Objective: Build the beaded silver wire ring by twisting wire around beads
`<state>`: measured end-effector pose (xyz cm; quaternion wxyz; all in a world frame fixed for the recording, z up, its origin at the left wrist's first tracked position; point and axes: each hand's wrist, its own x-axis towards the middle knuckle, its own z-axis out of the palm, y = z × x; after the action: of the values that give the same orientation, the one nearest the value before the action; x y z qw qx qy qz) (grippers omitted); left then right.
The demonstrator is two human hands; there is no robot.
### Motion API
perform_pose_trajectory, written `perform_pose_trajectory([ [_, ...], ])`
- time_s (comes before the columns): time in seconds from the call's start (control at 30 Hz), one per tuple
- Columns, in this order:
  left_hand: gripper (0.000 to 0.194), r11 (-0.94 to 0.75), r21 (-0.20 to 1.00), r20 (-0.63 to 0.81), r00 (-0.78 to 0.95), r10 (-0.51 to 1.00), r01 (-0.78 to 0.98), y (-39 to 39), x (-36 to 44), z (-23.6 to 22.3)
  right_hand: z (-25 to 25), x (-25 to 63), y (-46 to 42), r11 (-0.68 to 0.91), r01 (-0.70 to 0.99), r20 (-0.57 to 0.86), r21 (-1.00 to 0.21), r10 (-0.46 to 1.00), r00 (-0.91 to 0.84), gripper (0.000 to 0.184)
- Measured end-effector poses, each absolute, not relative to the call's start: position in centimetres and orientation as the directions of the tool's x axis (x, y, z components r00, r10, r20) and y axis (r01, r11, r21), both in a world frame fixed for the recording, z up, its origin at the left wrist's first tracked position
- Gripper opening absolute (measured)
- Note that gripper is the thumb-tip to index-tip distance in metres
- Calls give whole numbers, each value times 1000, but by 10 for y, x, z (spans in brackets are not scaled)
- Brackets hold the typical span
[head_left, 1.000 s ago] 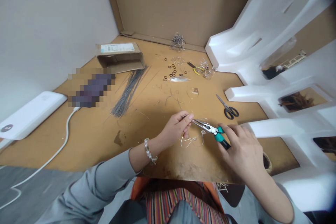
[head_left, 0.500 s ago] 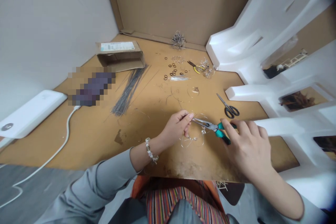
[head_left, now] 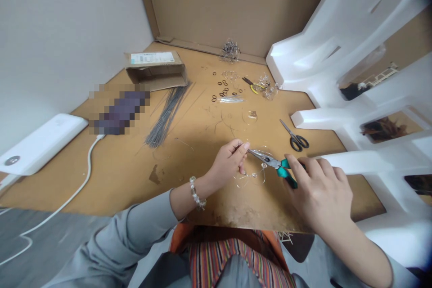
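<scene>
1. While the left hand [head_left: 227, 160] pinches, thumb pressed to fingertips, at the tip of the needle-nose pliers [head_left: 268, 159], the right hand [head_left: 319, 191] wraps their teal grips. The plier tips point toward the left fingers; whether they are pressed together on wire is too fine to tell.
2. Just below the pliers, a clear wire piece with small beads [head_left: 251, 176] lies on the board, near the left hand's fingers.
3. A beaded bracelet [head_left: 195, 193] circles the left wrist (a grey sleeve covers the arm above it).
4. Around 12 o'clock on the scuffed tan work board [head_left: 189, 180] lie black rubber rings [head_left: 221, 90], a wire tangle [head_left: 231, 50] and yellow-handled snips [head_left: 252, 85].
5. Black-handled scissors [head_left: 295, 140] sit at 1 o'clock, well apart from the right hand.
6. At 11 o'clock, a bundle of dark wire rods [head_left: 165, 117] fans out beside a cardboard box [head_left: 155, 70].
7. At 10 o'clock, a pixelated object [head_left: 119, 110] lies near a white power bank [head_left: 42, 144] with its white cable [head_left: 88, 171].
8. A white wall [head_left: 67, 40] rises at left, a cardboard panel [head_left: 232, 4] stands ahead, and white foam packaging [head_left: 351, 63] fills the 2 o'clock side.
</scene>
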<state>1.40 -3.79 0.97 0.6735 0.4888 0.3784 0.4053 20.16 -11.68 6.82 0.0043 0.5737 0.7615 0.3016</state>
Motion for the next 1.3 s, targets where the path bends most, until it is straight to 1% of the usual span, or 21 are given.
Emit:
perform_pose_trajectory([
  [0.1,30,213,957,-120,400,909,-198,-37,14,9,66,203,-115,165,867,343,471,871,-352,26],
  [0.33,29,198,960,-104,404,909,-200,-39,15,9,69,205,-113,203,886,312,417,884,-349,31],
  [0.6,30,137,973,-57,378,924,-187,-40,14,8,68,200,-115,190,881,314,434,884,-346,27],
  [0.87,30,152,968,-66,384,921,-199,-40,14,7,70,201,-115,195,870,326,453,872,-365,24],
  [0.93,31,151,970,-68,382,922,-190,-40,14,8,71,202,-113,198,875,319,442,877,-360,24],
  [1.1,30,152,971,-63,412,909,-186,-39,13,12,70,207,-111,190,908,318,373,893,-318,24],
  [1.17,28,148,974,-61,428,902,-173,-38,12,14,69,210,-111,172,917,319,360,901,-295,24],
  [1.3,32,46,996,-7,448,894,-77,-37,11,14,65,214,-114,158,922,329,353,902,-281,24],
])
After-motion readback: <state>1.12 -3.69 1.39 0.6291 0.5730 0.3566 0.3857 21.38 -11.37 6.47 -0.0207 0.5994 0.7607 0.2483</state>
